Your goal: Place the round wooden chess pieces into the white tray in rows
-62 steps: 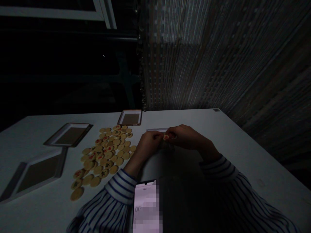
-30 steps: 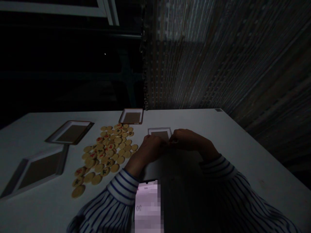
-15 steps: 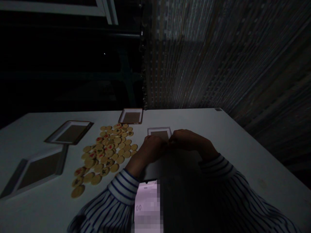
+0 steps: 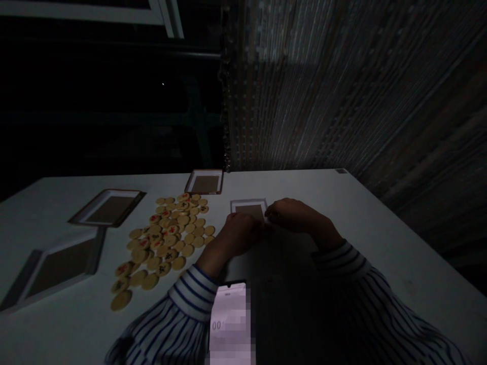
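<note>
My left hand (image 4: pixel 241 234) and my right hand (image 4: pixel 294 216) are close together over the middle of the white table. Both have their fingers curled in, and the dim light hides whatever may be between them. Just beyond them lies a small white-rimmed open box (image 4: pixel 249 208), its near part covered by my hands. To the left of my left hand spreads a heap of round wooden Chinese chess pieces (image 4: pixel 173 238). Some show red or dark characters; others look plain.
A lit phone (image 4: pixel 230 324) lies below my left wrist. Shallow open boxes stand on the white table (image 4: pixel 365 223): one at the back (image 4: pixel 205 182), one at the left (image 4: pixel 108 207), and a pale one (image 4: pixel 63 266) nearer. A bead curtain (image 4: pixel 289 101) hangs behind.
My right hand has lifted slightly and moved a little away from my left hand, leaving a narrow gap between them. The pieces and boxes lie as before.
</note>
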The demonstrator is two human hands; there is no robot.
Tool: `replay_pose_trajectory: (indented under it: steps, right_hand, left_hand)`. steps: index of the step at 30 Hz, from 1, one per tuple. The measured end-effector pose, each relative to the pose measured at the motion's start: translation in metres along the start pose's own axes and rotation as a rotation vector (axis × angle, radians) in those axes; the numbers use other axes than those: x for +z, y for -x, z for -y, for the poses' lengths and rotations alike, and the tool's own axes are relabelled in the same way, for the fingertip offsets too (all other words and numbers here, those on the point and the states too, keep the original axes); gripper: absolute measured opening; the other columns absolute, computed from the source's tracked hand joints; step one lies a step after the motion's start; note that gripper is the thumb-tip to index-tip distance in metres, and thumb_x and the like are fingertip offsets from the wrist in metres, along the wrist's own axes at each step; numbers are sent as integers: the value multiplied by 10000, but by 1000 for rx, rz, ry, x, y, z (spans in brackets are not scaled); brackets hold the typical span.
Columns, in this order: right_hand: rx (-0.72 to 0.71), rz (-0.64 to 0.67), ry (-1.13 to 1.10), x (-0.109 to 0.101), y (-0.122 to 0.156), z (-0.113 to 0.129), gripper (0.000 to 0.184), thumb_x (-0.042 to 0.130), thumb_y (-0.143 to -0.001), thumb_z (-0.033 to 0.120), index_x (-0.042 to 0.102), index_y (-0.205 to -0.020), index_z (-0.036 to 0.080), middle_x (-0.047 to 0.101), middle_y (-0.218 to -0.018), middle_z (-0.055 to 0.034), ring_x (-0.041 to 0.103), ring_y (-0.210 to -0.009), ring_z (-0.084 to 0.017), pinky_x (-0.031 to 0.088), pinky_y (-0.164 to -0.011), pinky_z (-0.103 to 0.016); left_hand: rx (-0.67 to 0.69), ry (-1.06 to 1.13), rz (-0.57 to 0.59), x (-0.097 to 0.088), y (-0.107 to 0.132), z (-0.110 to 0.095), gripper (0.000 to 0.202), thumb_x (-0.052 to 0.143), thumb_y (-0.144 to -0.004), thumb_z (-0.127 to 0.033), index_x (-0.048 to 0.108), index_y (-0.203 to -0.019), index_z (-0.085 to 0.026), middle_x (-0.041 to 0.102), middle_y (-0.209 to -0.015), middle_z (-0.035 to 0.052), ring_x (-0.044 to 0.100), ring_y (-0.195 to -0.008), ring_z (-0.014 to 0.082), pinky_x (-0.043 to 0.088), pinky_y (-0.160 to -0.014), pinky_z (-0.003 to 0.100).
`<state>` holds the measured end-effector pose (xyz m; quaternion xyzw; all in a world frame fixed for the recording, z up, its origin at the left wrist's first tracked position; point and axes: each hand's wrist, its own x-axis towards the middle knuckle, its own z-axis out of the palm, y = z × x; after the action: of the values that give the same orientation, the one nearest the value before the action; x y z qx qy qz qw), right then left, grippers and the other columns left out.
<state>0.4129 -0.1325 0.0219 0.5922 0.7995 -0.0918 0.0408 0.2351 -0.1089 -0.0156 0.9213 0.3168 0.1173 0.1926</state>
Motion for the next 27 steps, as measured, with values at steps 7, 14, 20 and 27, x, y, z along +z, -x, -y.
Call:
replay_pose_trajectory:
  steps: [7, 14, 20, 27]
  right_hand:
    - [17, 8, -11, 6, -3, -2, 274, 466, -798, 201, 669, -982, 192, 683, -935, -97, 619, -798, -187, 397, -642, -277]
    - [19, 5, -23, 8, -3, -2, 276, 467, -794, 188, 672, -979, 180, 683, -932, -109, 614, -813, -198, 397, -646, -288]
    - [8, 4, -8, 9, -4, -3, 280, 460, -788, 181, 671, -972, 185, 684, -928, -99, 611, -792, -183, 400, -649, -286]
    - [18, 5, -12, 7, -3, -1, 275, 461, -782, 187, 671, -960, 179, 686, -899, -97, 608, -767, -184, 388, -622, -276]
  left_hand:
    - [-7, -58, 12, 3, -1, -1, 387, 386, -877, -450, 684, -831, -208, 672, -800, 72, 597, -799, 201, 399, -756, 346]
    - [4, -54, -12, 6, -2, -1, 405, 368, -886, -440, 685, -814, -199, 659, -780, 79, 590, -779, 196, 398, -759, 357]
    - [10, -53, 4, 5, -1, -2, 385, 380, -884, -425, 692, -834, -204, 656, -788, 79, 588, -788, 197, 389, -770, 368]
    - [11, -55, 22, 5, -2, -1, 356, 403, -879, -412, 695, -861, -210, 675, -833, 84, 595, -818, 202, 392, -762, 360]
